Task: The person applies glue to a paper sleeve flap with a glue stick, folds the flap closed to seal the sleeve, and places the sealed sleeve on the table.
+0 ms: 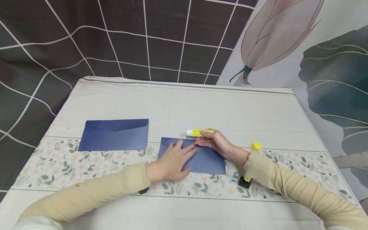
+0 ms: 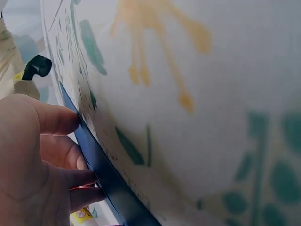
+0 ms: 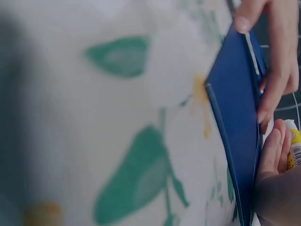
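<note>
A blue envelope (image 1: 207, 163) lies on the floral band of the tablecloth, in front of the person. My left hand (image 1: 173, 161) rests on its left part with the fingers spread; in the left wrist view the fingertips touch the envelope (image 2: 101, 162). Between thumb and fingers, my right hand (image 1: 219, 145) holds a yellow and white glue stick (image 1: 192, 133), lying sideways along the envelope's far edge. Its white end points left. In the right wrist view, the right hand (image 3: 269, 153) is low at the envelope's (image 3: 237, 99) edge, the glue stick (image 3: 295, 146) partly showing.
A second blue envelope (image 1: 115, 139) with a pointed flap lies to the left. The yellow cap (image 1: 256, 146) stands right of the right wrist. Behind the table (image 1: 172, 102) hangs a dark curtain (image 1: 164, 51) with white grid lines.
</note>
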The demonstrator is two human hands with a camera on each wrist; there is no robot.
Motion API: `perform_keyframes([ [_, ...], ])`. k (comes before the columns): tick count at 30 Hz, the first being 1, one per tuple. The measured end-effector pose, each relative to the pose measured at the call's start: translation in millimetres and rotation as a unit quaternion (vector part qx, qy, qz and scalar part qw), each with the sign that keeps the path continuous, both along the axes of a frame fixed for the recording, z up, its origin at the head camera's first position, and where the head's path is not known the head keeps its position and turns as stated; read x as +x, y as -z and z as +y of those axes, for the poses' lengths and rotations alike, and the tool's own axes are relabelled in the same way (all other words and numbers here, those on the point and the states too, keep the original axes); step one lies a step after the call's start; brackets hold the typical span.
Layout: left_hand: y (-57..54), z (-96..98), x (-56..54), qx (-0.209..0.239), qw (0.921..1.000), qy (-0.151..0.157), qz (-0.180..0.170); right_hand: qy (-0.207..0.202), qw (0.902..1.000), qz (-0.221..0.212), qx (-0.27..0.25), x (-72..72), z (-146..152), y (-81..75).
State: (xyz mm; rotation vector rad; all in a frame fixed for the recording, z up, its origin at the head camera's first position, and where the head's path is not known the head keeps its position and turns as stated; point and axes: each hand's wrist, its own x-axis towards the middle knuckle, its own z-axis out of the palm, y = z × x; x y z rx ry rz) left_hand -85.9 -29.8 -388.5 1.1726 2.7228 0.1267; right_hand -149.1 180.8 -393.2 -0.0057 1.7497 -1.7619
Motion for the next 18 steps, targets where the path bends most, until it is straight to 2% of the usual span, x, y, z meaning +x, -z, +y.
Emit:
perform_keyframes([
  [6, -0.2, -0.4, 0.0, -0.001, 1.0, -0.001, -0.009, -0.003, 0.9999, 0.015, 0.001, 3.0, -0.5, 3.1],
  [13, 1.5, -7.4, 1.3, 0.037, 0.9953, -0.021, -0.087, 0.016, 0.9998, 0.012, 0.001, 3.4, -1.7, 4.7],
  [18, 4.3, -11.2, 0.3, 0.048, 0.9929, -0.023, -0.107, 0.017, 0.9997, 0.016, 0.005, 3.0, -1.0, 4.1],
])
